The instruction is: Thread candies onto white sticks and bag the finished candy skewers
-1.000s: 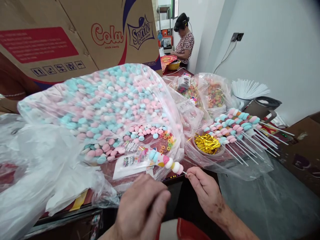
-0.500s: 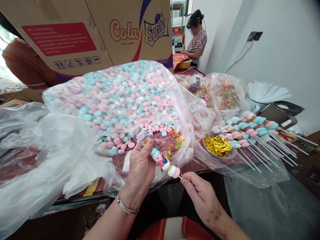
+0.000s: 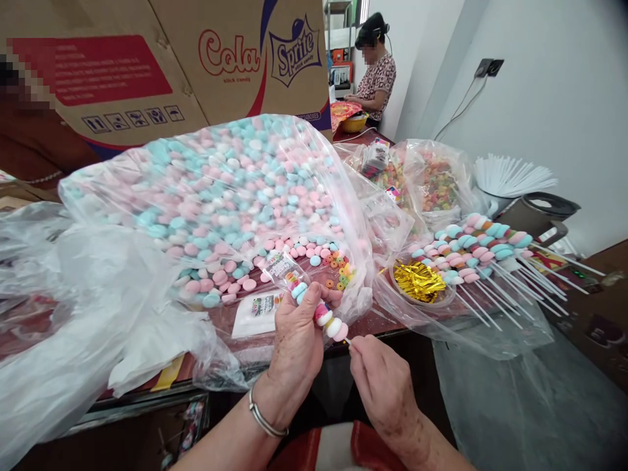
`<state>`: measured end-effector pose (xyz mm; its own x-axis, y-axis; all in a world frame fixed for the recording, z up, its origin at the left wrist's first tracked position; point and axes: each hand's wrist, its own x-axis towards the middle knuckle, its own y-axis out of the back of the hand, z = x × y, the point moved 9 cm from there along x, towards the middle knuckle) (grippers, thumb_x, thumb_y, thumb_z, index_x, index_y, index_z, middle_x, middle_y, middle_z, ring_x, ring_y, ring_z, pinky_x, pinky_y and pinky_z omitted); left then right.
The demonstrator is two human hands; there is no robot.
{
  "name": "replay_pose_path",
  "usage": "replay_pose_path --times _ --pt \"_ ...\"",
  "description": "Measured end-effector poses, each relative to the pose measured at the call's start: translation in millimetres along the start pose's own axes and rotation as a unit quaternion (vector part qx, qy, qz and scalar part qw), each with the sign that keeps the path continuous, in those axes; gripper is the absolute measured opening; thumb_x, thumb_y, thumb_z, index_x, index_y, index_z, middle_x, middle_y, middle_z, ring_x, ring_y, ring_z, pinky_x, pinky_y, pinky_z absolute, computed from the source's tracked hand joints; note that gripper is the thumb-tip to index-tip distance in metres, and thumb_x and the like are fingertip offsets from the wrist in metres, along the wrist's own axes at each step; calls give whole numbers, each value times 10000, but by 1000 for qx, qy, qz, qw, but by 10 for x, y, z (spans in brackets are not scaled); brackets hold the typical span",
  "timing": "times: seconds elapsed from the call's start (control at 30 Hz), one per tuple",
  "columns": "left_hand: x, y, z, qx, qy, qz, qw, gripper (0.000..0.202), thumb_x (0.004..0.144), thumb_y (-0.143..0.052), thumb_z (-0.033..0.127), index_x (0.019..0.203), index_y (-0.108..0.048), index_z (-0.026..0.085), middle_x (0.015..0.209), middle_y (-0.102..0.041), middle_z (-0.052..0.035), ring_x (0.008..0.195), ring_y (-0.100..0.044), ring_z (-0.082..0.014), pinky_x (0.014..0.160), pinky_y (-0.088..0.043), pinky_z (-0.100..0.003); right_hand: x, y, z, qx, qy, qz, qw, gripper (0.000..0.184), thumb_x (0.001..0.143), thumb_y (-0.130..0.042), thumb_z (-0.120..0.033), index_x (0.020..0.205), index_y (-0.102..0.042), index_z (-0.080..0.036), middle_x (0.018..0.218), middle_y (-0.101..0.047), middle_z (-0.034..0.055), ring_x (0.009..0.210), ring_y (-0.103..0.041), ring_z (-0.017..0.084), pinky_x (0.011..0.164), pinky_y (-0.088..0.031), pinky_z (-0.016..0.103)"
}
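Observation:
My left hand (image 3: 299,327) is closed around a marshmallow skewer (image 3: 334,327), thumb laid across its upper part. Pink, white and blue marshmallows show on it, with fruit-loop-like rings near the top, and a clear printed wrapper (image 3: 279,265) sticks out beyond my fingers. At the lower end, my right hand (image 3: 380,373) pinches the white stick just below the last pink marshmallow. A tiny gold bit shows by those fingertips; whether they also grip a tie is too small to tell. Gold twist ties (image 3: 419,282) fill a shallow bowl to the right.
A large clear bag of marshmallows (image 3: 235,176) lies open ahead, before a cardboard carton (image 3: 196,39). Finished skewers (image 3: 471,252) are piled at right, near white sticks (image 3: 513,175) and a grey jug (image 3: 534,212). Printed wrappers (image 3: 255,314) lie on the table. A person (image 3: 375,75) works behind.
My left hand has slid down the skewer, its thumb now covering the printed middle. More of the top and wrapper shows. My right hand stays pinched at the stick; the view shifted slightly right.

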<state>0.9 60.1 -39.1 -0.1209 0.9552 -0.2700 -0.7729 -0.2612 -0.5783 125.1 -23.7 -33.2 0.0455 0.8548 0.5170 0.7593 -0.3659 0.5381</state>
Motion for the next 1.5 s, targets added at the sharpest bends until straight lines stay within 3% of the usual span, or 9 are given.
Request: replay_pose_path --times 0.17,0.27,0.5,0.77,1.1,1.2,1.33,1.4,1.5 --pt "53 -29 77 -9 8 -32 999 201 725 -751 288 814 -650 139 719 -700 -31 716 -695 -192 745 -551 -342 -18 -115 147 125 -118 -97 980 252 964 -350 -232 808 -541 -180 597 -484 -36 517 -456 97 498 -363 198" --pt "162 39 230 -29 -3 -7 1000 186 735 -735 275 795 -650 121 728 -703 -53 728 -700 -214 744 -562 -369 -44 -134 201 147 -156 -125 969 266 962 -357 -268 772 -523 -186 582 -457 -46 508 -430 90 479 -344 192" --pt "293 66 309 -21 -21 2 1000 140 746 -709 197 745 -589 125 564 -581 27 540 -628 -147 655 -570 -335 -54 -34 192 86 -120 -63 987 191 931 -412 -216 805 -552 -182 607 -509 -37 515 -479 88 499 -382 178" --pt "348 173 201 -44 21 36 998 139 881 -555 209 773 -573 123 562 -559 12 513 -588 -135 631 -578 -373 -31 149 -17 -107 40 38 993 140 912 -450 -110 884 -574 -167 672 -593 30 635 -567 144 638 -432 253" --pt "362 210 104 -31 64 44 996 170 886 -544 194 734 -572 124 539 -541 10 468 -568 -134 584 -581 -359 -30 32 203 76 -91 -46 992 204 941 -396 -214 823 -559 -181 660 -544 -7 575 -490 108 565 -386 224" --pt "329 153 20 -30 80 27 996 210 882 -563 219 693 -565 127 542 -532 12 478 -568 -135 578 -583 -361 -115 -145 339 199 -209 -95 953 256 944 -410 -322 786 -552 -180 603 -424 -41 531 -384 95 503 -318 222" --pt "296 83 -27 -49 84 3 995 247 879 -579 253 675 -578 115 579 -553 2 499 -566 -124 618 -589 -372 -305 -406 456 414 -368 -103 826 297 907 -483 -440 786 -538 -174 566 -267 -80 482 -217 73 430 -165 212" --pt "293 61 -4 -54 75 -9 996 227 859 -613 265 695 -599 108 603 -572 -2 517 -580 -125 631 -588 -362 -363 -483 465 485 -413 -91 765 301 875 -543 -456 781 -533 -170 558 -236 -93 472 -169 62 423 -120 206" --pt "291 16 32 -63 66 -32 995 203 834 -647 265 710 -618 106 615 -587 -8 547 -607 -138 632 -581 -332 -395 -544 432 534 -439 -95 716 303 849 -591 -453 771 -530 -167 547 -206 -107 463 -117 54 415 -96 201"
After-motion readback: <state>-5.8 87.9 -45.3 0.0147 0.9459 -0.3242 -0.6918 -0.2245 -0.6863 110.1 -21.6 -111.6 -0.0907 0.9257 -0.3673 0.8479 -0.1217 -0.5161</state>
